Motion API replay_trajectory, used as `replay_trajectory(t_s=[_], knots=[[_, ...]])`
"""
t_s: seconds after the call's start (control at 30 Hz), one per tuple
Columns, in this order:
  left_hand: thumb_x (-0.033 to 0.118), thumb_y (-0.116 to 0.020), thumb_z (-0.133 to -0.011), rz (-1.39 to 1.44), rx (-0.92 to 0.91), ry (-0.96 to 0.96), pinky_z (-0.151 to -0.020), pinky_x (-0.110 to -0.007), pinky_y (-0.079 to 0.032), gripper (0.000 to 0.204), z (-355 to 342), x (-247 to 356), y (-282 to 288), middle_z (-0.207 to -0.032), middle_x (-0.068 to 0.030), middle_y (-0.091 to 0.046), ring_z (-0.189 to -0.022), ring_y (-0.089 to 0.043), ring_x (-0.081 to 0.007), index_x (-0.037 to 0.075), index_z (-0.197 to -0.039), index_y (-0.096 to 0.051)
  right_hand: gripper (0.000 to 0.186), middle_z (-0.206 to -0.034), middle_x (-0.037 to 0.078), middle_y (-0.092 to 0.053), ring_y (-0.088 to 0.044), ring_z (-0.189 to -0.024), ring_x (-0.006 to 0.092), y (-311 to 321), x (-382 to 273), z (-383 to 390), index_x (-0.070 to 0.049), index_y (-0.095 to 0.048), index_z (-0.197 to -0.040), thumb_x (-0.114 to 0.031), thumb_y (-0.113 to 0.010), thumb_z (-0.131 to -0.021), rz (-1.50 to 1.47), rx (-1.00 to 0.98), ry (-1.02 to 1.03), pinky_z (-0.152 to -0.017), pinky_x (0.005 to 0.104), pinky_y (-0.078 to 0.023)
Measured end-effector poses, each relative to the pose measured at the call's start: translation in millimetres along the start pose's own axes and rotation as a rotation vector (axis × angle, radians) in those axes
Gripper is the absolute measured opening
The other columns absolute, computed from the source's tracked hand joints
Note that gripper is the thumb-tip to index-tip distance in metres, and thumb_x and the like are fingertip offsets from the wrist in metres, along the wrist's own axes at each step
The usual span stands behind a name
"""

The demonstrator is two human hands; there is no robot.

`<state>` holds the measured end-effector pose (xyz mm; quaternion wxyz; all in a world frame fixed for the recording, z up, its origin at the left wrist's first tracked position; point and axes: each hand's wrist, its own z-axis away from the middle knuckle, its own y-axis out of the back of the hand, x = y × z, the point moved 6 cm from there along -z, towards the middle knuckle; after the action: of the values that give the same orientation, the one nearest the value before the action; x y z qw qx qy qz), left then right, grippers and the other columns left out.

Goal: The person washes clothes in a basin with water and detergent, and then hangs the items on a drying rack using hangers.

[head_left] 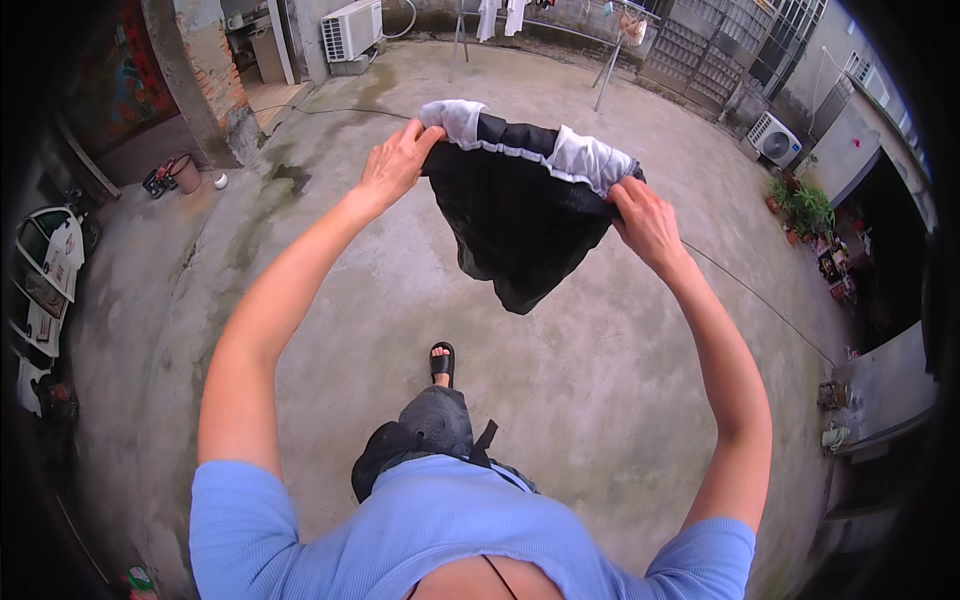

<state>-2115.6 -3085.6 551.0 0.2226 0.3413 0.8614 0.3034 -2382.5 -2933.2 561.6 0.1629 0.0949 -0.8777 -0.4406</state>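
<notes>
A black garment [515,225] with a white and black folded top band hangs stretched out in front of me at arm's length. My left hand [393,163] grips the left end of the band, fingers closed on it. My right hand [647,220] pinches the band's right end. The dark cloth drops loosely between my hands and hides part of the ground beyond it.
Concrete yard [320,400] underfoot, crossed by a cable. At the back stands a drying rack [600,90] with laundry, near a wall air-conditioner [348,35]. Another outdoor unit [772,140] and potted plants [805,210] line the right. A white vehicle part [55,260] is far left.
</notes>
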Motion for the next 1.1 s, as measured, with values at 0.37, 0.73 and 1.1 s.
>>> replay_trajectory(t_s=[0.37,0.73,1.1], knots=[[0.029,-0.032,-0.088,2.205,-0.476,1.338,-0.088,-0.045,-0.042,0.037,-240,-56,-388,-0.1,-0.0205,-0.056,-0.1,-0.053,-0.0365,-0.001,-0.103,-0.048,0.015,-0.072,0.012,-0.056,-0.054,-0.067,0.0244,-194,306,-178,-0.002,-0.054,-0.077,-0.012,-0.054,-0.067,-0.51,-0.258,-0.676,-0.06,0.0332,-0.043],[0.009,-0.046,-0.076,0.679,-0.873,0.576,-0.041,-0.023,-0.046,0.032,-531,-256,-591,-0.061,-0.0026,-0.054,-0.046,-0.05,-0.0089,0.012,-0.104,-0.061,0.032,-0.08,0.014,-0.059,-0.057,-0.073,0.0211,-380,596,-342,-0.012,-0.062,-0.102,-0.013,-0.056,-0.07,-0.443,-0.183,-0.765,-0.068,0.0305,-0.045],[0.007,-0.045,-0.075,0.786,-1.189,0.719,-0.046,-0.029,-0.052,0.026,-563,-395,-904,-0.069,-0.0112,-0.063,-0.054,-0.063,-0.0179,0.002,-0.095,-0.061,0.019,-0.081,0.014,-0.063,-0.06,-0.078,0.0291,-680,766,-494,-0.01,-0.064,-0.09,-0.016,-0.061,-0.072,-0.471,-0.714,-0.549,-0.069,0.0365,-0.046]])
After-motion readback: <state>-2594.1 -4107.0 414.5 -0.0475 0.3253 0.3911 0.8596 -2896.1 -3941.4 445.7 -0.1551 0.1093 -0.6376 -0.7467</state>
